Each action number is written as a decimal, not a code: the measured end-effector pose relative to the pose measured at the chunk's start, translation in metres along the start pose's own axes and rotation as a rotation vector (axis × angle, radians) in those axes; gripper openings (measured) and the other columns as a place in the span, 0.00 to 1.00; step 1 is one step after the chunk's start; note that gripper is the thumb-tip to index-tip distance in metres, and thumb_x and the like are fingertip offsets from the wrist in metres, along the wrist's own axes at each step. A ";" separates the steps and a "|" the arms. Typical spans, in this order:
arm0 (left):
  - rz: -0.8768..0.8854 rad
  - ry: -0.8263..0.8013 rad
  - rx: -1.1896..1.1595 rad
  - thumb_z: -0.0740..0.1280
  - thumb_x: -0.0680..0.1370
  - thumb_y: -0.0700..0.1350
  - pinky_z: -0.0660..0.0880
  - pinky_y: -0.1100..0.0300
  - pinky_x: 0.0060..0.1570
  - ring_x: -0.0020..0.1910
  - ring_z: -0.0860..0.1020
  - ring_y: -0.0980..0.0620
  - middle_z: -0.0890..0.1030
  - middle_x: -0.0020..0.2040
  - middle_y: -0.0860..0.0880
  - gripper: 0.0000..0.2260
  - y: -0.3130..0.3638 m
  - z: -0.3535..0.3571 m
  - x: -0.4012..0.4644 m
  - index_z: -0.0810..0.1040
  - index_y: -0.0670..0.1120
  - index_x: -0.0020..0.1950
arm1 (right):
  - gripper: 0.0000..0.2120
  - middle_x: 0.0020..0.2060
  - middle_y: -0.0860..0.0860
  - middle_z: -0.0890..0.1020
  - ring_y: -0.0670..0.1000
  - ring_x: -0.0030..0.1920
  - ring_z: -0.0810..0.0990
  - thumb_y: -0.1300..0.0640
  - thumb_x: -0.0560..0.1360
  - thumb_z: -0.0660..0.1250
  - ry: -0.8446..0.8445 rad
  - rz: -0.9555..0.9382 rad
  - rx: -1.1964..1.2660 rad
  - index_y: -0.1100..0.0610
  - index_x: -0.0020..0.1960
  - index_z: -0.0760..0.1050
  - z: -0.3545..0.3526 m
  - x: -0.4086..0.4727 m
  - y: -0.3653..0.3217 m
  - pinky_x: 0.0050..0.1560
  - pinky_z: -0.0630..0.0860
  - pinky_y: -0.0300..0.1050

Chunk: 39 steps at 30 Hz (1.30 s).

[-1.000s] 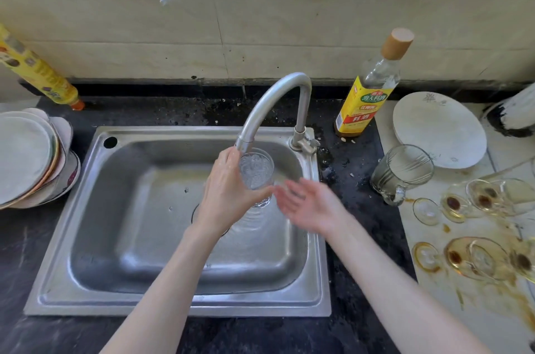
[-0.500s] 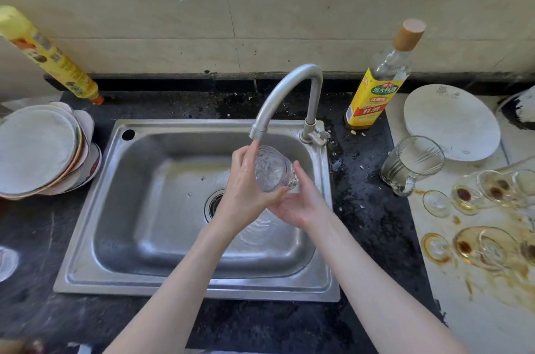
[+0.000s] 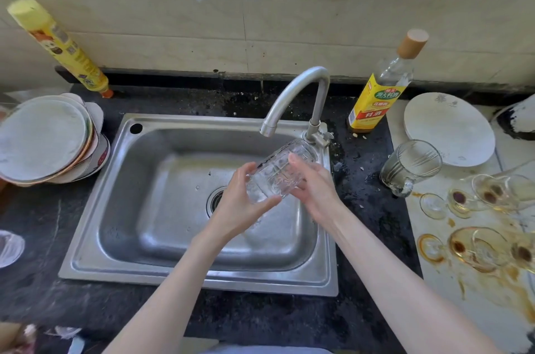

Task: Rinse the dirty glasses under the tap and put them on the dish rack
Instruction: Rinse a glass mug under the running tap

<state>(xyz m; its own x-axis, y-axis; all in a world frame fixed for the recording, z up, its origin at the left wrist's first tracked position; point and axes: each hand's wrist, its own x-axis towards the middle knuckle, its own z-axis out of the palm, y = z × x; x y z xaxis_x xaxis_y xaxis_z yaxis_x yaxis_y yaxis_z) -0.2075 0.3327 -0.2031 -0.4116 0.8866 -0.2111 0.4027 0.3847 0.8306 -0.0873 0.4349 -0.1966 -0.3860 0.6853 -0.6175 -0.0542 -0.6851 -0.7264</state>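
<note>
1. The clear ribbed glass (image 3: 279,172) lay tilted on its side over the steel sink (image 3: 185,243), just below the tap spout (image 3: 292,96).
2. The left hand (image 3: 240,206) gripped its lower end, thumb and fingers curled round it.
3. The right hand (image 3: 314,185) cupped its far side, fingers wrapped against the wall.
4. Stained wine glasses (image 3: 474,197) lay on the right counter beside a glass mug (image 3: 411,167).

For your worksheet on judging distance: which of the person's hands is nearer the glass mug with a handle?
Right. The right hand is beside the sink's right wall, closer to the mug; the left hand is farther left.
</note>
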 end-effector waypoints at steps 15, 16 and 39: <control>0.063 0.038 0.085 0.74 0.65 0.57 0.73 0.57 0.54 0.55 0.74 0.53 0.75 0.57 0.52 0.32 0.004 -0.009 -0.019 0.68 0.47 0.65 | 0.32 0.57 0.48 0.77 0.44 0.58 0.77 0.58 0.66 0.77 -0.063 -0.414 -0.476 0.54 0.64 0.65 0.020 -0.034 0.018 0.61 0.73 0.42; 0.064 0.036 0.072 0.74 0.65 0.56 0.73 0.59 0.51 0.52 0.75 0.54 0.76 0.54 0.52 0.29 0.003 -0.011 -0.020 0.69 0.48 0.62 | 0.33 0.58 0.48 0.76 0.45 0.60 0.76 0.55 0.66 0.78 -0.073 -0.406 -0.516 0.54 0.65 0.64 0.020 -0.035 0.019 0.63 0.72 0.43; -0.153 -0.422 -0.245 0.69 0.72 0.56 0.73 0.72 0.48 0.51 0.76 0.70 0.79 0.52 0.66 0.17 0.006 -0.067 -0.043 0.68 0.63 0.59 | 0.13 0.28 0.48 0.64 0.46 0.28 0.62 0.55 0.81 0.57 -0.332 0.014 -0.139 0.57 0.38 0.67 0.014 -0.037 -0.015 0.34 0.62 0.39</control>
<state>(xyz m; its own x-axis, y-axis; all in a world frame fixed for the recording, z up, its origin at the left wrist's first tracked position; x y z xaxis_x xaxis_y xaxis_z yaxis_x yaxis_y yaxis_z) -0.2423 0.2794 -0.1549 -0.0647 0.8707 -0.4876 0.1394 0.4917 0.8596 -0.0856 0.4164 -0.1590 -0.6654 0.5426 -0.5127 0.0701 -0.6384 -0.7665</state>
